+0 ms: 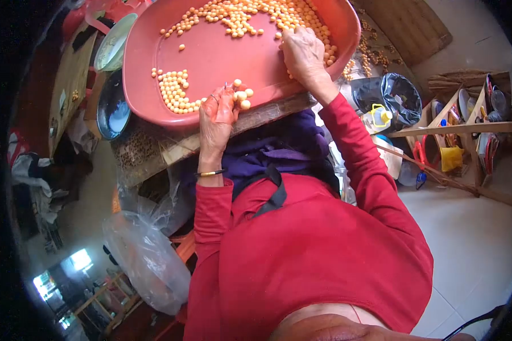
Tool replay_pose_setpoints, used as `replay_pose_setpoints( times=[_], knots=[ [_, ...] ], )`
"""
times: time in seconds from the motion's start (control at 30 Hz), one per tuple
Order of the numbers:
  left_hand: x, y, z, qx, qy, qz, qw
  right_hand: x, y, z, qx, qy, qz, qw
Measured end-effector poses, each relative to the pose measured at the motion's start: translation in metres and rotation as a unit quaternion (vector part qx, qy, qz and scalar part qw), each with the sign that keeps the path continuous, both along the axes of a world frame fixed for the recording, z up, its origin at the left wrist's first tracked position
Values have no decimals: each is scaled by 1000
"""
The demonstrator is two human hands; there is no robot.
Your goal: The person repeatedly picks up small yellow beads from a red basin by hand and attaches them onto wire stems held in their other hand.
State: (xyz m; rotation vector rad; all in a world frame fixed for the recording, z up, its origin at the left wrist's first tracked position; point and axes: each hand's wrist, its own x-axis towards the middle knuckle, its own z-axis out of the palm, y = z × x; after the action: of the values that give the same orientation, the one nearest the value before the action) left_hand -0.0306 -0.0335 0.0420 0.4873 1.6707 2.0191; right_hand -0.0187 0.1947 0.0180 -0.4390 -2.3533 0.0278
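Note:
A large red plastic tray (222,62) holds many small round orange beads (239,17), spread along its far side and gathered in its near left corner. My left hand (219,111), stained reddish on the fingers, is closed at the tray's near rim, with a small cluster of larger-looking orange beads (242,95) at its fingertips. My right hand (304,54) reaches into the tray's right side, its fingers curled together beside the beads there. What those fingers hold is hidden.
The tray rests on a wooden board (182,149). To the left are a dark basin (111,108) and a pale green basin (115,45). A black-bagged bin (401,96), a yellow-capped bottle (375,119) and a wooden rack (461,129) stand to the right. A clear plastic bag (148,261) hangs below left.

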Motion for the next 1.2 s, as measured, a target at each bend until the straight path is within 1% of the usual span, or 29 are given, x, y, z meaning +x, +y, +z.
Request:
replay_pose_setpoints(
  times=[0.07, 0.17, 0.23, 0.33, 0.4, 0.57, 0.67, 0.73, 0.9, 1.03, 1.07, 1.2],
  knots=[
    [-1, 1, -1, 9, 9, -10, 1000, -1, 1, 1, 13, -1, -8, 1000],
    [-1, 0, 0, -20, 13, -3, 1000, 4, 0, 5, -157, -25, 126, 979],
    [-1, 1, -1, -29, 14, 0, 999, 8, 1, 9, -212, -33, 170, 962],
    [0, 1, -2, -29, 20, -1, 999, 22, 7, 21, -379, 33, 152, 912],
    [-1, 1, -2, -28, 22, -3, 999, 25, 11, 22, -431, 56, 144, 889],
    [-4, -1, -5, -30, 10, -2, 999, 25, 19, 19, -429, 62, 185, 882],
    [-5, -3, -2, -45, 18, -8, 999, 31, 11, 30, -551, 57, 201, 808],
    [-5, -2, -1, -51, 20, -10, 998, 31, 9, 31, -589, 55, 205, 780],
    [-3, -1, 2, -45, 12, -4, 999, 25, 4, 20, -618, 75, 250, 742],
    [-4, 0, 1, -45, 29, -15, 998, 28, -8, 27, -686, 147, 282, 654],
    [-4, 0, 1, -45, 30, -16, 998, 29, -8, 26, -686, 148, 282, 654],
    [-3, 0, 0, -67, 54, -36, 996, 34, -8, 16, -727, 103, 352, 580]
  ],
)
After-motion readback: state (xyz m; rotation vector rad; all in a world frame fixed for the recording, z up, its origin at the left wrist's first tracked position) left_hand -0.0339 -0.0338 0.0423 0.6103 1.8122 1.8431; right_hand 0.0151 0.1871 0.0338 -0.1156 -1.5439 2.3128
